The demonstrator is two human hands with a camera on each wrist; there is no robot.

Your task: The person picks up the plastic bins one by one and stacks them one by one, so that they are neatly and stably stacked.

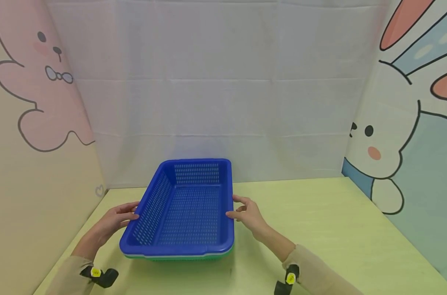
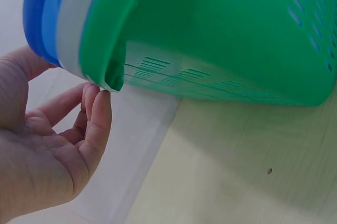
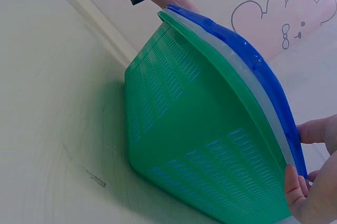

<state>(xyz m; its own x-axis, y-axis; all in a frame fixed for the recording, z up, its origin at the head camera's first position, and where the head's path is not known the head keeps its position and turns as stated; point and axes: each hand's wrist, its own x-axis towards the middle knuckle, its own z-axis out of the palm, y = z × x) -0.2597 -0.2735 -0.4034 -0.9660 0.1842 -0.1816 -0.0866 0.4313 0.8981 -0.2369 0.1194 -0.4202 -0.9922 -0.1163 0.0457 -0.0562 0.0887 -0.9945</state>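
Three rectangular plastic baskets with slotted walls are nested together. The blue basket [image 1: 177, 249] is on top, a white basket [image 2: 76, 18] shows as a thin rim in the middle, and the green basket [image 3: 195, 113] is lowest. My left hand [image 1: 114, 221] holds the stack at its left rim, thumb by the blue edge and fingertips under the green lip. On the opposite side my right hand [image 1: 249, 215] pinches the rims, its thumb on the blue one and its other fingers lower down. The blue basket has nothing inside it.
The stack is over the left half of a pale yellow-green table [image 1: 319, 229], near its back edge. Behind it hangs a creased white sheet [image 1: 216, 82]. Side walls with cartoon drawings stand to the left and right.
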